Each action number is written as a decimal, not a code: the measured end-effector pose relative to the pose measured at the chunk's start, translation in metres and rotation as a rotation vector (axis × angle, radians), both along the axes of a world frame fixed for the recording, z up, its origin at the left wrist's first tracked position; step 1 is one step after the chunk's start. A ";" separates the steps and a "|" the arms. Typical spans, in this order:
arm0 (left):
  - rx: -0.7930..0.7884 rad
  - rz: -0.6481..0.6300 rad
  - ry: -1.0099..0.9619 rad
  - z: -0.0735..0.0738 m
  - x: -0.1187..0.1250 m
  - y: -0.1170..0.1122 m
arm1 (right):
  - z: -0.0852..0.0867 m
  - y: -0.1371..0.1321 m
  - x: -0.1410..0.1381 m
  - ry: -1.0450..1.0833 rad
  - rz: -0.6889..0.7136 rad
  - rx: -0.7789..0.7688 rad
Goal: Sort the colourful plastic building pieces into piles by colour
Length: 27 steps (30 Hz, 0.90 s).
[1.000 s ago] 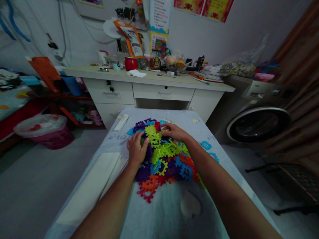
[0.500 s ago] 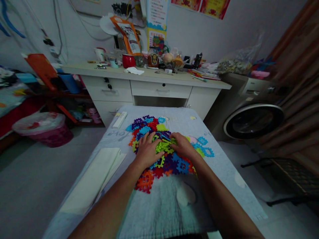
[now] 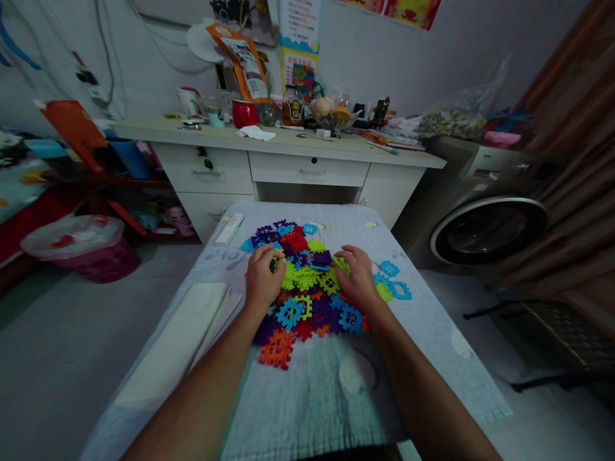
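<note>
A loose pile of interlocking plastic tiles [image 3: 321, 314] with notched edges lies on the cloth-covered table, in purple, red, blue, orange and yellow-green. At the pile's left side, my left hand [image 3: 262, 278] curls its thumb and fingers round a tile, mostly hidden by them. On the right, my right hand [image 3: 358, 276] has its thumb and fingers closed on a yellow-green tile [image 3: 341, 264]. Between the hands is a heap of yellow-green tiles [image 3: 306, 278], with a purple tile [image 3: 321, 258] just behind it. A few blue tiles [image 3: 400, 290] lie right of my right hand.
A white remote-like object [image 3: 229, 229] and a folded pale cloth or paper [image 3: 177, 339] lie along the table's left side. Beyond stands a cluttered white desk [image 3: 283, 146]. A washing machine [image 3: 485, 218] is at the right, a pink bin [image 3: 91, 253] at the left.
My hands have moved apart, the left one leftward and the right one slightly rightward. More of the yellow-green heap and a blue tile in front of it now show.
</note>
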State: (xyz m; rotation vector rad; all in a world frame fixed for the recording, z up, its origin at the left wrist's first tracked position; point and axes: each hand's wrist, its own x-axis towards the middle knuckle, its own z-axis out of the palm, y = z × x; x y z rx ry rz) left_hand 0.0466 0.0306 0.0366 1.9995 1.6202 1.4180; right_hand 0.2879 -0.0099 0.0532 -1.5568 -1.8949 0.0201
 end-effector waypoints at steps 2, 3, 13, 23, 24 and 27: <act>0.011 0.028 -0.062 -0.003 -0.004 0.004 | 0.001 -0.005 -0.013 -0.089 0.075 -0.001; 0.014 0.041 -0.081 -0.005 -0.006 0.005 | 0.001 -0.007 -0.020 -0.135 0.113 -0.023; -0.144 -0.058 0.149 -0.013 -0.013 0.010 | -0.008 -0.001 -0.045 -0.269 0.120 -0.136; -0.151 -0.168 0.281 -0.014 -0.015 0.010 | -0.001 0.008 -0.023 0.186 -0.022 -0.078; -0.149 -0.169 0.250 -0.013 -0.018 0.012 | 0.002 0.011 -0.023 0.226 -0.038 -0.096; -0.143 -0.140 0.132 -0.010 -0.026 0.017 | 0.010 0.025 -0.028 0.308 -0.065 -0.119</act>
